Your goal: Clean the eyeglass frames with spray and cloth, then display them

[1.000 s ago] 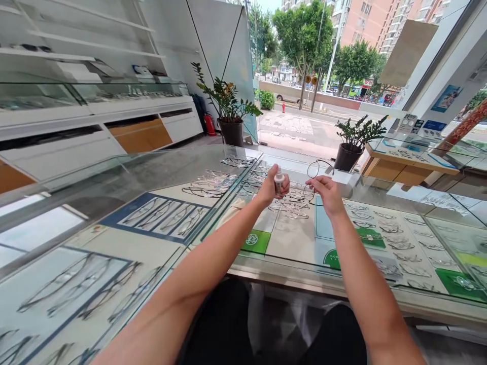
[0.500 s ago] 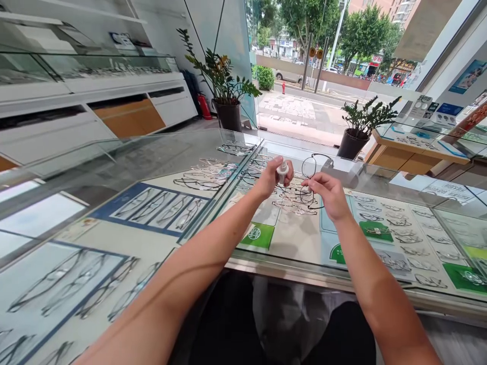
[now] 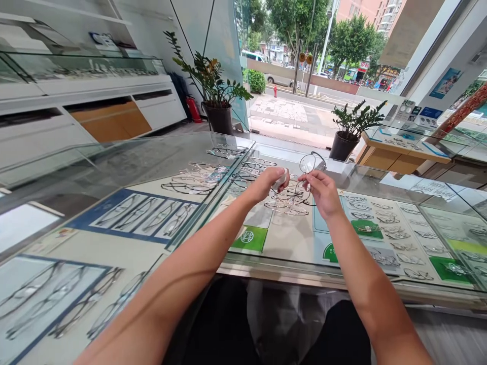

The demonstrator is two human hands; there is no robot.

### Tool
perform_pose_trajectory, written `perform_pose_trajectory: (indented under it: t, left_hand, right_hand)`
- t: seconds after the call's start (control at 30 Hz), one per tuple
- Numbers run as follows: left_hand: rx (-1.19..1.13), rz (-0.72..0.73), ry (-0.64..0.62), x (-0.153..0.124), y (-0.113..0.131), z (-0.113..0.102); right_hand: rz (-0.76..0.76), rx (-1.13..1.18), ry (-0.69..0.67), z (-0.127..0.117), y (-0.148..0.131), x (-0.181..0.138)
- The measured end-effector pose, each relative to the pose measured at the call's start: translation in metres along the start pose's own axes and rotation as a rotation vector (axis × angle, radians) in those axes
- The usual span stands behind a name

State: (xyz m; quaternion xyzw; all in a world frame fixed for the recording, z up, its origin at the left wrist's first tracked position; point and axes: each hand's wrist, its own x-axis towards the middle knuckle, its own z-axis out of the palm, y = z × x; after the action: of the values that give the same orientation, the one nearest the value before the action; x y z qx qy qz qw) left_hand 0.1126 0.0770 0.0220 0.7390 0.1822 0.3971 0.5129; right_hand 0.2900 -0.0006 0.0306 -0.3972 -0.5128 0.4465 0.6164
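Note:
My left hand (image 3: 267, 184) is closed around a small whitish spray bottle (image 3: 282, 179), with the thumb up at its top; most of the bottle is hidden by the fingers. Just to the right, my right hand (image 3: 324, 192) pinches a pair of eyeglasses (image 3: 307, 163) with thin dark rims. The eyeglasses are turned on edge, one round lens above the fingertips and the other below. The bottle's top points toward the lenses, a short gap apart. Both hands are above the glass display counter (image 3: 289, 258), where several eyeglass frames (image 3: 287, 207) lie under the glass.
A second glass case on the left holds a blue tray (image 3: 110, 203) of eyeglasses. Green cards (image 3: 249, 238) lie inside the counter. Potted plants (image 3: 218, 119) stand beyond it, near a glass front facing the street. A wooden display table (image 3: 403, 156) is at the right.
The left hand's thumb has come down over the bottle top, and the bottle has tilted toward the eyeglasses. The right hand keeps its pinch. The whole view has shifted slightly.

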Motion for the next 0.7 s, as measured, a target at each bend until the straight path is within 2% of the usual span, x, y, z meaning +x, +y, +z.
perform_pose_trajectory:
  t: [0.17, 0.23, 0.3, 0.37, 0.47, 0.6, 0.7]
  left_hand:
    - [0.278, 0.008, -0.049, -0.008, 0.003, 0.005]
    - [0.178, 0.014, -0.015, -0.007, 0.002, 0.008]
    - [-0.014, 0.042, 0.092, -0.004, 0.002, 0.01]
    - [-0.131, 0.08, 0.277, 0.001, 0.004, 0.007]
    - [-0.083, 0.096, 0.684, 0.009, 0.01, -0.012]
    - [0.133, -0.053, 1.226, -0.004, 0.016, -0.068]
    - [0.309, -0.147, 1.403, -0.043, 0.021, -0.112]
  right_hand:
    - [0.005, -0.005, -0.002, 0.003, 0.005, 0.001]
    - [0.027, 0.014, -0.032, 0.001, 0.007, 0.003]
    - [0.061, 0.079, -0.056, -0.003, 0.007, 0.007]
    - [0.091, 0.147, -0.072, -0.012, 0.007, 0.011]
    - [0.089, 0.24, -0.064, -0.027, 0.006, 0.018]
    - [0.056, 0.355, -0.085, -0.048, 0.006, 0.026]
    - [0.037, 0.441, -0.132, -0.061, 0.009, 0.031]
